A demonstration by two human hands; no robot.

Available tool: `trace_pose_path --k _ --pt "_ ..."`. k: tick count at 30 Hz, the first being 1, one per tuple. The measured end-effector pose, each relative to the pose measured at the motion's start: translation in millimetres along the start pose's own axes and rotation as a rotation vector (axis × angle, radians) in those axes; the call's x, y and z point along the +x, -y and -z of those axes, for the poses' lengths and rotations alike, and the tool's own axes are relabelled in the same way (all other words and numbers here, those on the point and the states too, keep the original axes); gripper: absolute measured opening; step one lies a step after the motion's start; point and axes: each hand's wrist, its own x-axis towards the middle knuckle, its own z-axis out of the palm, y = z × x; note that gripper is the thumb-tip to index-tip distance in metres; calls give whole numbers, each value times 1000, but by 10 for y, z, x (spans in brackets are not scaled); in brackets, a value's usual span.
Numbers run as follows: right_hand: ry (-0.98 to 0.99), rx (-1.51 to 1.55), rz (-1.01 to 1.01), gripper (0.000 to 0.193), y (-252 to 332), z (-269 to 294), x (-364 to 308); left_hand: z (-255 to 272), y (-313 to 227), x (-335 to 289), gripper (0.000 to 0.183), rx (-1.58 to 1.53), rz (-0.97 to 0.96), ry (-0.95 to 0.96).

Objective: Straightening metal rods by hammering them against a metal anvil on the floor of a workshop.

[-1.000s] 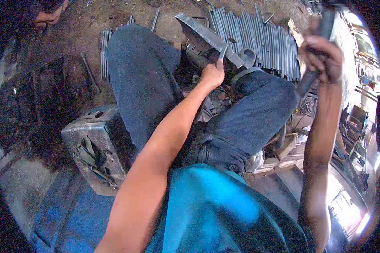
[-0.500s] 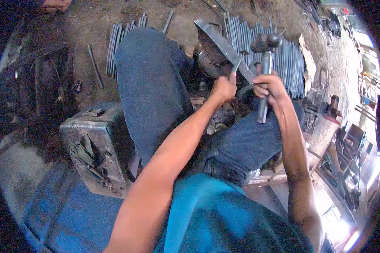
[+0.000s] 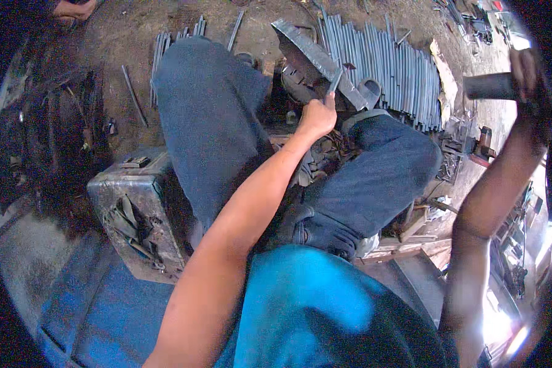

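Observation:
Out in front of me, my left hand [image 3: 319,118] is closed around a short thin metal rod [image 3: 335,82]. The rod stands tilted at the near part of a long grey steel bar [image 3: 318,56] with a raised edge; whether they touch I cannot tell. My right hand [image 3: 526,72] is raised high at the far right, wrapped around a hammer by its thick handle [image 3: 489,86]. The hammer's head cannot be made out now. Between my legs, below the left hand, lie dark scraps [image 3: 318,161].
Many grey metal rods [image 3: 380,70] lie side by side beyond the bar, with more rods [image 3: 161,55] left of my knee. A battered metal box [image 3: 135,214] stands at my left. A bare limb of another person [image 3: 75,9] shows at top left.
My right hand has swung the hammer up and far to the right, away from the bar. The left hand keeps its hold on the rod at nearly the same spot.

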Motion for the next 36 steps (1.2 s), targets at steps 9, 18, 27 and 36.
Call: trace_pose_path --k 9,18,27,36 --pt "-681 610 -1086 28 -2455 -426 -1151 -33 34 -136 62 -15 0 114" --pt "-689 -338 -796 18 -498 -129 -782 -4 5 -88 71 59 69 79" --pt "-432 -31 63 28 -835 -408 -587 -9 -40 -150 68 51 18 81" --pt "-798 334 -917 28 -2348 -546 -1109 -14 74 -30 75 60 17 108"
